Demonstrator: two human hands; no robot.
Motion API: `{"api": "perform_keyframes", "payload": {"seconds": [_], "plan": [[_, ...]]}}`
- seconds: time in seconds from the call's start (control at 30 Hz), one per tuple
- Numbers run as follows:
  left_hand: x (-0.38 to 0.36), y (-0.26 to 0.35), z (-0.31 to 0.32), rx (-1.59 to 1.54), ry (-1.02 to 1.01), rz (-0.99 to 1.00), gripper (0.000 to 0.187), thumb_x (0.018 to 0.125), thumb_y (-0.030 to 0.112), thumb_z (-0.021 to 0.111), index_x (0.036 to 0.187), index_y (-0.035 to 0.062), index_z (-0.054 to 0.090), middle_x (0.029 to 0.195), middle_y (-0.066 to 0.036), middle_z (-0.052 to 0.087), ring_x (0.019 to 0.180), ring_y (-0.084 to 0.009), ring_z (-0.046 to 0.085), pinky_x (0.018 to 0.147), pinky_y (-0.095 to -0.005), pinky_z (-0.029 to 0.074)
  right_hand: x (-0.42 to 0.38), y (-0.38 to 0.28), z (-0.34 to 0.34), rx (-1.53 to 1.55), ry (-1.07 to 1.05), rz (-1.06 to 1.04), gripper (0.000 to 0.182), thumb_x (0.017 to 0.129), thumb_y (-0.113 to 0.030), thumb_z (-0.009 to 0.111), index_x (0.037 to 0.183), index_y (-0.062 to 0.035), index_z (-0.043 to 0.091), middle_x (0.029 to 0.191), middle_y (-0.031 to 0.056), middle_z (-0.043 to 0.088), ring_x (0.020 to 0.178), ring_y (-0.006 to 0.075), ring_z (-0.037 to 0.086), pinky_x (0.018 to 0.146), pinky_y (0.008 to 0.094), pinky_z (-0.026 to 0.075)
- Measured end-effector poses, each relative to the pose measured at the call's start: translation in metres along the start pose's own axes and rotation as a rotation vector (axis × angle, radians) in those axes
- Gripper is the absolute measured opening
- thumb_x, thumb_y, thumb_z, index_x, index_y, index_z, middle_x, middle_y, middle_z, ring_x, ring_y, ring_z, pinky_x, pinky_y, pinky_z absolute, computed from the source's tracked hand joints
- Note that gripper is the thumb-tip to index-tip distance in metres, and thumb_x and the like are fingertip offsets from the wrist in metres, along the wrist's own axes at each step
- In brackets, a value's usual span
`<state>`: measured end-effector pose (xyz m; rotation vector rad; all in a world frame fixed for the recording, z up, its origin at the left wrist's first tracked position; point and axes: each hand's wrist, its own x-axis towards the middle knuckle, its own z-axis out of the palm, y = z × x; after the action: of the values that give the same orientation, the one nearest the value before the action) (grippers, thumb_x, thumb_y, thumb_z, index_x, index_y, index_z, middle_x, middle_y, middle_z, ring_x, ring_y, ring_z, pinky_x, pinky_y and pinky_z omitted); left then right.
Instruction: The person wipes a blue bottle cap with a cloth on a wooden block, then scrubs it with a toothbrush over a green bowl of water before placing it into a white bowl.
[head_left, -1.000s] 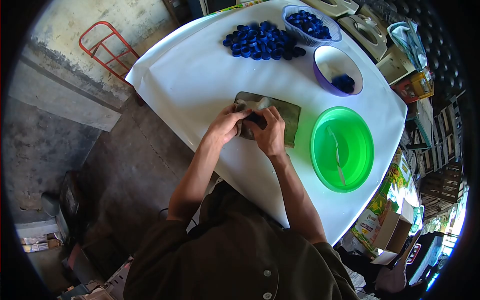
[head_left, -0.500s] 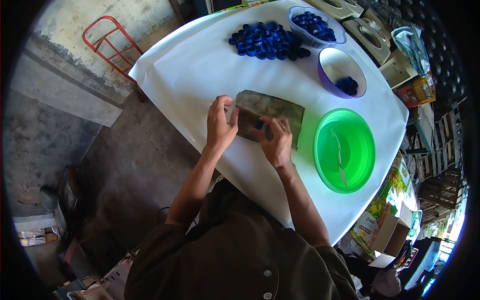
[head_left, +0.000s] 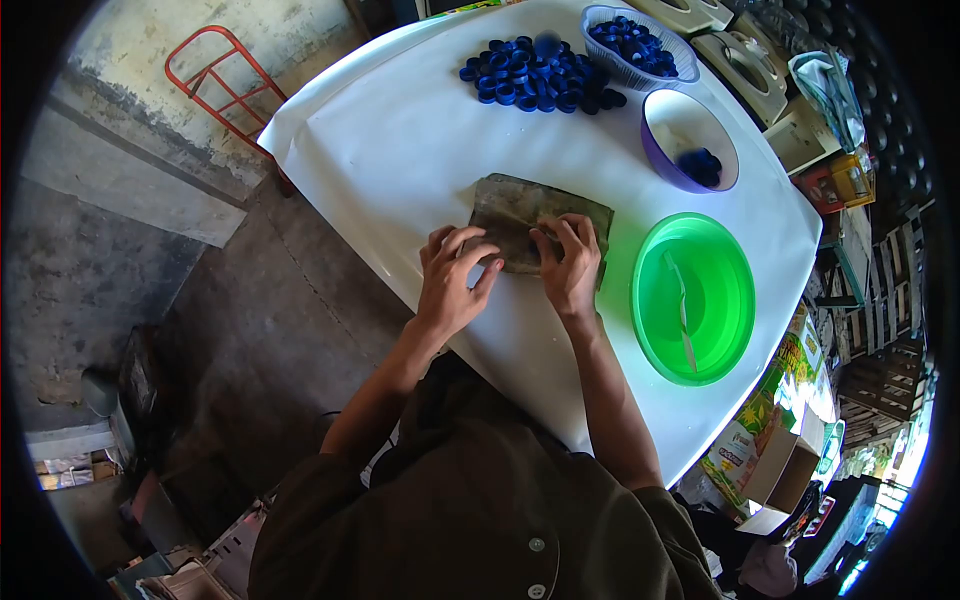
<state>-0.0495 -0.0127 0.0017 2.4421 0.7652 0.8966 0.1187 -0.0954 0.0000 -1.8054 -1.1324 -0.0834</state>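
A folded brown cloth (head_left: 515, 200) lies on the white-covered table in front of me. Over its right part, my right hand (head_left: 570, 265) has its fingers closed around a small dark blue bottle cap (head_left: 536, 247), mostly hidden by them. My left hand (head_left: 455, 280) is at the cloth's lower left corner, fingers curved but apart, with nothing visible in it. Farther back is a loose pile of blue bottle caps (head_left: 535, 80). A purple bowl (head_left: 665, 170) with a few blue caps inside stands to the right of the pile.
Right of the cloth stands a green basin (head_left: 640, 330) with a long pale utensil (head_left: 683, 310) in it. A pale plastic basket (head_left: 625, 72) of blue caps sits at the back. The white table (head_left: 400, 160) has its left edge near my left forearm. A red hand truck (head_left: 225, 90) leans against the wall.
My left hand has shifted slightly down and right, its fingers bending toward the cloth. My right hand has turned a little and moved right with the cap, lower against the cloth.
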Motion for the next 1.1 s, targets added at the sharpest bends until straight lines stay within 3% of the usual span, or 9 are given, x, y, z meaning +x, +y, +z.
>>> {"api": "perform_keyframes", "payload": {"seconds": [0.13, 0.23, 0.37, 0.47, 0.57, 0.67, 0.8, 0.87, 1.1], "plan": [[0.026, 0.008, 0.003, -0.262, -0.18, -0.028, 0.018, 0.082, 0.011, 0.077, 0.099, 0.0058, 0.072, 0.116, -0.009, 0.065, 0.112, -0.0323, 0.055, 0.098, -0.0433, 0.044, 0.0, 0.006, -0.007, 0.04, -0.054, -0.015, 0.015, 0.081, -0.003, 0.076, 0.096, -0.0045, 0.075, 0.087, 0.0126, 0.067, 0.084, 0.0318, 0.06, 0.076, 0.042, 0.049], [0.029, 0.015, -0.001, -0.125, -0.325, 0.118, 0.018, 0.081, 0.01, 0.076, 0.096, 0.0057, 0.066, 0.106, -0.011, 0.063, 0.109, -0.0327, 0.056, 0.094, -0.0447, 0.046, -0.009, -0.003, -0.012, 0.041, -0.023, -0.063, 0.015, 0.081, -0.001, 0.075, 0.095, -0.0057, 0.076, 0.081, 0.0111, 0.068, 0.082, 0.0311, 0.06, 0.076, 0.0414, 0.049], [0.023, 0.003, -0.007, -0.093, -0.494, 0.147, 0.02, 0.08, 0.003, 0.074, 0.098, 0.0028, 0.064, 0.099, -0.012, 0.062, 0.107, -0.0312, 0.059, 0.091, -0.0422, 0.05, -0.025, -0.015, -0.026, 0.062, -0.128, 0.051, 0.022, 0.082, 0.0, 0.074, 0.104, -0.0047, 0.077, 0.102, 0.0134, 0.071, 0.089, 0.0314, 0.062, 0.081, 0.0405, 0.051], [0.028, 0.006, -0.016, -0.176, -0.642, -0.004, 0.023, 0.081, 0.0, 0.071, 0.102, 0.0025, 0.063, 0.101, -0.013, 0.062, 0.107, -0.0313, 0.06, 0.092, -0.0427, 0.05, -0.033, -0.024, -0.029, 0.003, -0.06, -0.032, 0.026, 0.083, 0.002, 0.072, 0.108, -0.0052, 0.077, 0.111, 0.0132, 0.071, 0.096, 0.0333, 0.062, 0.086, 0.0412, 0.051], [0.036, 0.02, -0.019, -0.33, -0.494, -0.12, 0.029, 0.083, 0.0, 0.069, 0.111, 0.0023, 0.063, 0.109, -0.012, 0.065, 0.108, -0.0344, 0.06, 0.092, -0.045, 0.05, -0.038, -0.022, -0.027, 0.019, -0.118, -0.047, 0.028, 0.083, 0.002, 0.071, 0.11, -0.0053, 0.076, 0.116, 0.0119, 0.071, 0.103, 0.0355, 0.061, 0.09, 0.0419, 0.052], [0.039, 0.022, -0.001, -0.288, -0.278, 0.161, 0.039, 0.084, -0.001, 0.069, 0.122, 0.0046, 0.062, 0.118, -0.011, 0.066, 0.111, -0.0334, 0.06, 0.093, -0.0456, 0.049, -0.031, -0.013, -0.029, 0.026, -0.121, -0.052, 0.026, 0.086, 0.002, 0.067, 0.11, -0.0039, 0.075, 0.118, 0.0119, 0.071, 0.098, 0.0333, 0.063, 0.086, 0.0414, 0.052], [0.043, 0.008, 0.018, -0.23, -0.303, 0.206, 0.038, 0.085, -0.001, 0.07, 0.122, 0.0054, 0.066, 0.126, -0.011, 0.064, 0.112, -0.0328, 0.058, 0.094, -0.042, 0.048, -0.035, -0.015, -0.033, 0.072, -0.032, 0.133, 0.026, 0.09, 0.003, 0.062, 0.113, -0.0027, 0.072, 0.114, 0.0135, 0.071, 0.094, 0.0313, 0.064, 0.075, 0.0385, 0.055], [0.051, 0.005, 0.019, -0.115, -0.312, 0.226, 0.033, 0.087, 0.003, 0.07, 0.12, 0.0054, 0.068, 0.132, -0.011, 0.061, 0.117, -0.0326, 0.055, 0.098, -0.0423, 0.044, -0.034, -0.031, -0.051, 0.1, -0.025, 0.204, 0.027, 0.089, 0.004, 0.06, 0.114, -0.0013, 0.07, 0.11, 0.0155, 0.07, 0.092, 0.0334, 0.064, 0.077, 0.0397, 0.053], [0.065, 0.011, 0.037, 0.156, -0.265, 0.288, 0.025, 0.097, 0.02, 0.061, 0.116, 0.0086, 0.071, 0.148, -0.011, 0.051, 0.136, -0.0373, 0.04, 0.105, -0.055, 0.031, -0.061, -0.064, -0.097, 0.214, -0.153, 0.265, 0.022, 0.089, 0.003, 0.061, 0.11, -0.0007, 0.068, 0.108, 0.0152, 0.069, 0.09, 0.0337, 0.063, 0.068, 0.0382, 0.055]]}}
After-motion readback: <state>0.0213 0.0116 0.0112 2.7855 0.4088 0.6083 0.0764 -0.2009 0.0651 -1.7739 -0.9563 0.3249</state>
